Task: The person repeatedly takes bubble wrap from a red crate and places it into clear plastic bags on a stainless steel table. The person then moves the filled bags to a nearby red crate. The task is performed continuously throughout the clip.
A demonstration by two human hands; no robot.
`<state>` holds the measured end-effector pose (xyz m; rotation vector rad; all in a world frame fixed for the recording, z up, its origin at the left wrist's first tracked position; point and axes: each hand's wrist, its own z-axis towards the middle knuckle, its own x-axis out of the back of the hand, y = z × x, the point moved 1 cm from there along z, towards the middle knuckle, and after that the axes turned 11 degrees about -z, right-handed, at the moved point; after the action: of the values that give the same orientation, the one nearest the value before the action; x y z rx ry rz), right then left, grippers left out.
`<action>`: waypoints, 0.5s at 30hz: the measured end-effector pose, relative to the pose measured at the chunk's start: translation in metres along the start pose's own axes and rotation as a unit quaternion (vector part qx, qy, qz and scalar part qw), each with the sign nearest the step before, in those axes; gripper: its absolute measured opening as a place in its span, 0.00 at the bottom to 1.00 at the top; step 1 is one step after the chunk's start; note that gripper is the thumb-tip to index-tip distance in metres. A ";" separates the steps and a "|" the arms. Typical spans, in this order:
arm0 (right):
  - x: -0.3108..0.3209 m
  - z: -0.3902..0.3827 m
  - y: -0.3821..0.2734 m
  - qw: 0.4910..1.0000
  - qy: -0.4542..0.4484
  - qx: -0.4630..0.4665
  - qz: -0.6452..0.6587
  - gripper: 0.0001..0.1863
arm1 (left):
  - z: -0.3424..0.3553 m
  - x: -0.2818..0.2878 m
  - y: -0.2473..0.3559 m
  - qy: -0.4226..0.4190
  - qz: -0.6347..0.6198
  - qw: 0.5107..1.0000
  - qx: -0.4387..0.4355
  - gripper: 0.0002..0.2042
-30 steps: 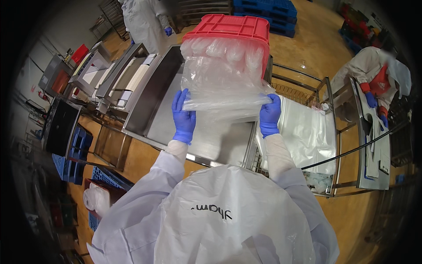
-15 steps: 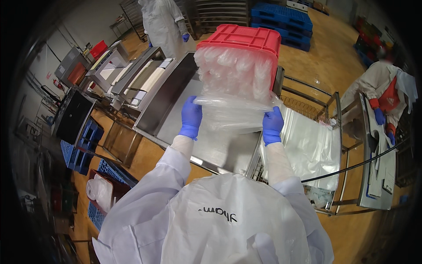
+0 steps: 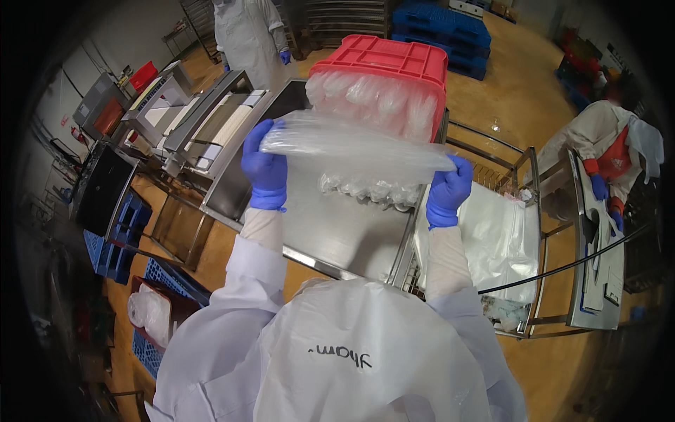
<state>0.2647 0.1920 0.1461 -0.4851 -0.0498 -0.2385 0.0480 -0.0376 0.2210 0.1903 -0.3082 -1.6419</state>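
Observation:
A clear plastic bag (image 3: pixel 358 149) is stretched sideways between my two blue-gloved hands. My left hand (image 3: pixel 264 169) pinches its left end, and my right hand (image 3: pixel 451 190) grips the right end. Just beyond it, a red crate (image 3: pixel 387 56) lies tipped on its side at the far end of a steel tray table (image 3: pixel 344 235). Packed clear plastic packages (image 3: pixel 383 98) fill the crate's mouth, their contents too hazy to name. Part of that stack is hidden behind the bag, and its lower row shows beneath.
To the right, flat clear bags (image 3: pixel 492 239) lie on a wire rack cart. A machine with a belt (image 3: pixel 218 126) adjoins the tray on the left. One person (image 3: pixel 249 39) stands far left; another (image 3: pixel 605 141) is at a side table. Blue pallets (image 3: pixel 443 32) are stacked behind.
Both hands have moved apart, the left one up and leftward, the right slightly right. Between them the bag is now wider and raised in front of the crate's packages.

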 end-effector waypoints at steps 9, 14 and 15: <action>0.009 0.041 -0.024 0.994 -0.096 0.003 0.045 0.12 | 0.038 0.029 0.002 -0.168 -0.019 0.986 0.013 0.06; 0.026 0.045 -0.007 0.872 -0.395 -0.193 0.215 0.11 | 0.033 0.068 -0.042 -0.260 -0.362 0.759 0.475 0.06; 0.023 0.038 -0.006 0.854 -0.377 -0.235 0.272 0.09 | 0.025 0.075 -0.057 -0.248 -0.406 0.742 0.472 0.06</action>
<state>0.2861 0.1999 0.1850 -1.0375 -0.6279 0.5292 -0.0207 -0.1059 0.2313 0.7352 -1.6796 -2.2342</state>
